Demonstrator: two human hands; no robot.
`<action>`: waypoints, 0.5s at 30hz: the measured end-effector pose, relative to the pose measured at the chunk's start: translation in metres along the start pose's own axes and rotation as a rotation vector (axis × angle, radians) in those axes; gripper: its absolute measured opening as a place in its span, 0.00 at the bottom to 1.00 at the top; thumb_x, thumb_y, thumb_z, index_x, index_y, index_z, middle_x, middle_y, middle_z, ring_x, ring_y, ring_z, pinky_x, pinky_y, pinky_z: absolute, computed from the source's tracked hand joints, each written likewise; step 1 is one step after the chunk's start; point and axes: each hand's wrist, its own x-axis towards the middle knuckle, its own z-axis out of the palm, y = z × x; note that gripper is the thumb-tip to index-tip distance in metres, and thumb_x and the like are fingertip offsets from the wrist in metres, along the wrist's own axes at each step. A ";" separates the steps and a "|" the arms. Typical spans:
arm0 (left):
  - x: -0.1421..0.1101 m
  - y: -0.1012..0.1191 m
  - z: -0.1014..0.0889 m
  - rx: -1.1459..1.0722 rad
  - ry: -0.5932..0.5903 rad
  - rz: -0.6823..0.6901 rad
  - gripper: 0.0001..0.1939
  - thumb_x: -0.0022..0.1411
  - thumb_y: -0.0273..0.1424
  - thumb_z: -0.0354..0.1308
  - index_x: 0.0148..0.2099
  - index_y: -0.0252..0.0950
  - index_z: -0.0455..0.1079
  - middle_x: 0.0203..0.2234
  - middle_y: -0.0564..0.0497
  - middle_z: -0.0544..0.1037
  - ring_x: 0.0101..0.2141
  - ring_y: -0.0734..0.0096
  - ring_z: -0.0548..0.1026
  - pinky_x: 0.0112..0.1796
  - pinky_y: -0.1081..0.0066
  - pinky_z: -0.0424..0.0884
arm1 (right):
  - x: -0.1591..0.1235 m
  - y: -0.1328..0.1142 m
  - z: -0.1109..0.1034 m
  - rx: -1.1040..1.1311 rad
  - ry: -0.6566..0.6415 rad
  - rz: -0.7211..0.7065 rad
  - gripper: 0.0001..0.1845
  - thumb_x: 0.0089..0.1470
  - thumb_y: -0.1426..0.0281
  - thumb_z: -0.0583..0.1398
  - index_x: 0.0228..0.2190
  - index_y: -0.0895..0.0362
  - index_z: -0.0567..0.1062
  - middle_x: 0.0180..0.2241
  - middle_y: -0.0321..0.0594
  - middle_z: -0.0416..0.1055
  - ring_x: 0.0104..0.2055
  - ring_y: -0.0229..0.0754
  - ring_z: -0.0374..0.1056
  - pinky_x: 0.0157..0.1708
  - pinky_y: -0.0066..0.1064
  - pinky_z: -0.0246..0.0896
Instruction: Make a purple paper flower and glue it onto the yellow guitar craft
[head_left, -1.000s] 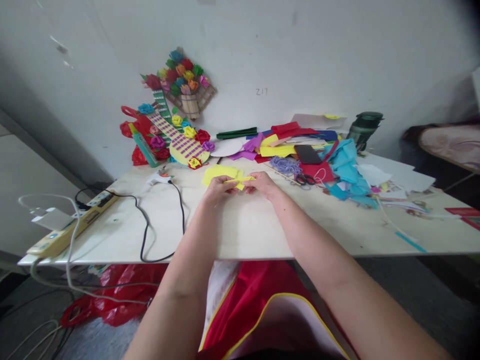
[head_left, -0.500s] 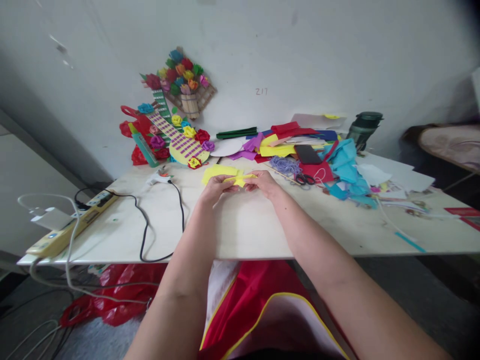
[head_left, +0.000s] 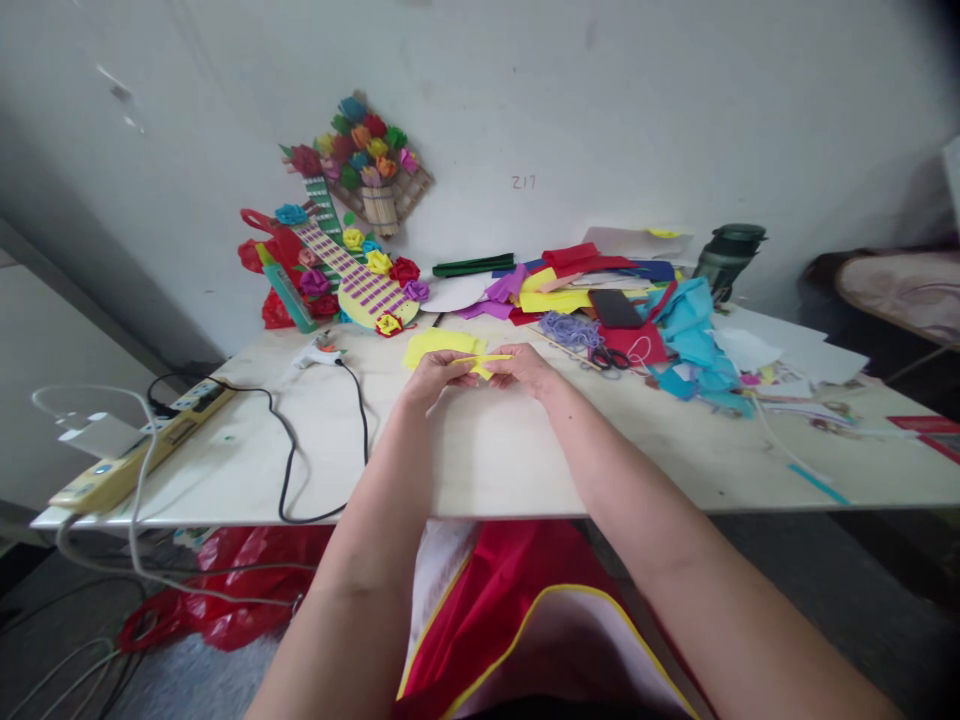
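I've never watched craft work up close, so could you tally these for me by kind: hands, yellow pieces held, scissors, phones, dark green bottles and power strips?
Hands: 2 (left hand and right hand)
Yellow piece, held between both: 1
Scissors: 1 pair
Phone: 1
Dark green bottle: 1
Power strip: 1
Total: 7
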 end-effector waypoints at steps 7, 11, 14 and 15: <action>-0.001 0.001 -0.002 -0.004 -0.011 -0.028 0.22 0.41 0.36 0.68 0.38 0.28 0.73 0.23 0.47 0.78 0.22 0.71 0.75 0.28 0.71 0.71 | 0.000 -0.002 0.001 0.007 0.021 -0.002 0.10 0.37 0.71 0.69 0.25 0.63 0.76 0.14 0.35 0.71 0.15 0.33 0.66 0.15 0.21 0.59; -0.002 0.003 -0.004 -0.027 0.003 -0.033 0.20 0.43 0.34 0.68 0.38 0.27 0.73 0.22 0.47 0.77 0.21 0.72 0.74 0.26 0.72 0.70 | 0.000 -0.003 -0.003 0.052 0.001 0.001 0.11 0.38 0.73 0.69 0.28 0.64 0.77 0.16 0.38 0.72 0.15 0.34 0.67 0.15 0.21 0.59; -0.002 0.003 -0.004 -0.051 0.014 -0.025 0.19 0.44 0.33 0.68 0.38 0.27 0.73 0.22 0.47 0.78 0.21 0.72 0.74 0.26 0.73 0.70 | 0.002 -0.002 -0.006 0.076 -0.017 -0.002 0.12 0.39 0.73 0.68 0.30 0.65 0.78 0.17 0.40 0.73 0.14 0.34 0.66 0.14 0.21 0.59; -0.002 0.004 -0.004 -0.061 0.016 -0.019 0.19 0.44 0.33 0.67 0.38 0.27 0.73 0.22 0.47 0.78 0.21 0.72 0.74 0.27 0.73 0.70 | 0.002 -0.002 -0.007 0.084 -0.025 -0.006 0.13 0.39 0.73 0.68 0.31 0.65 0.78 0.17 0.40 0.74 0.13 0.33 0.65 0.14 0.21 0.59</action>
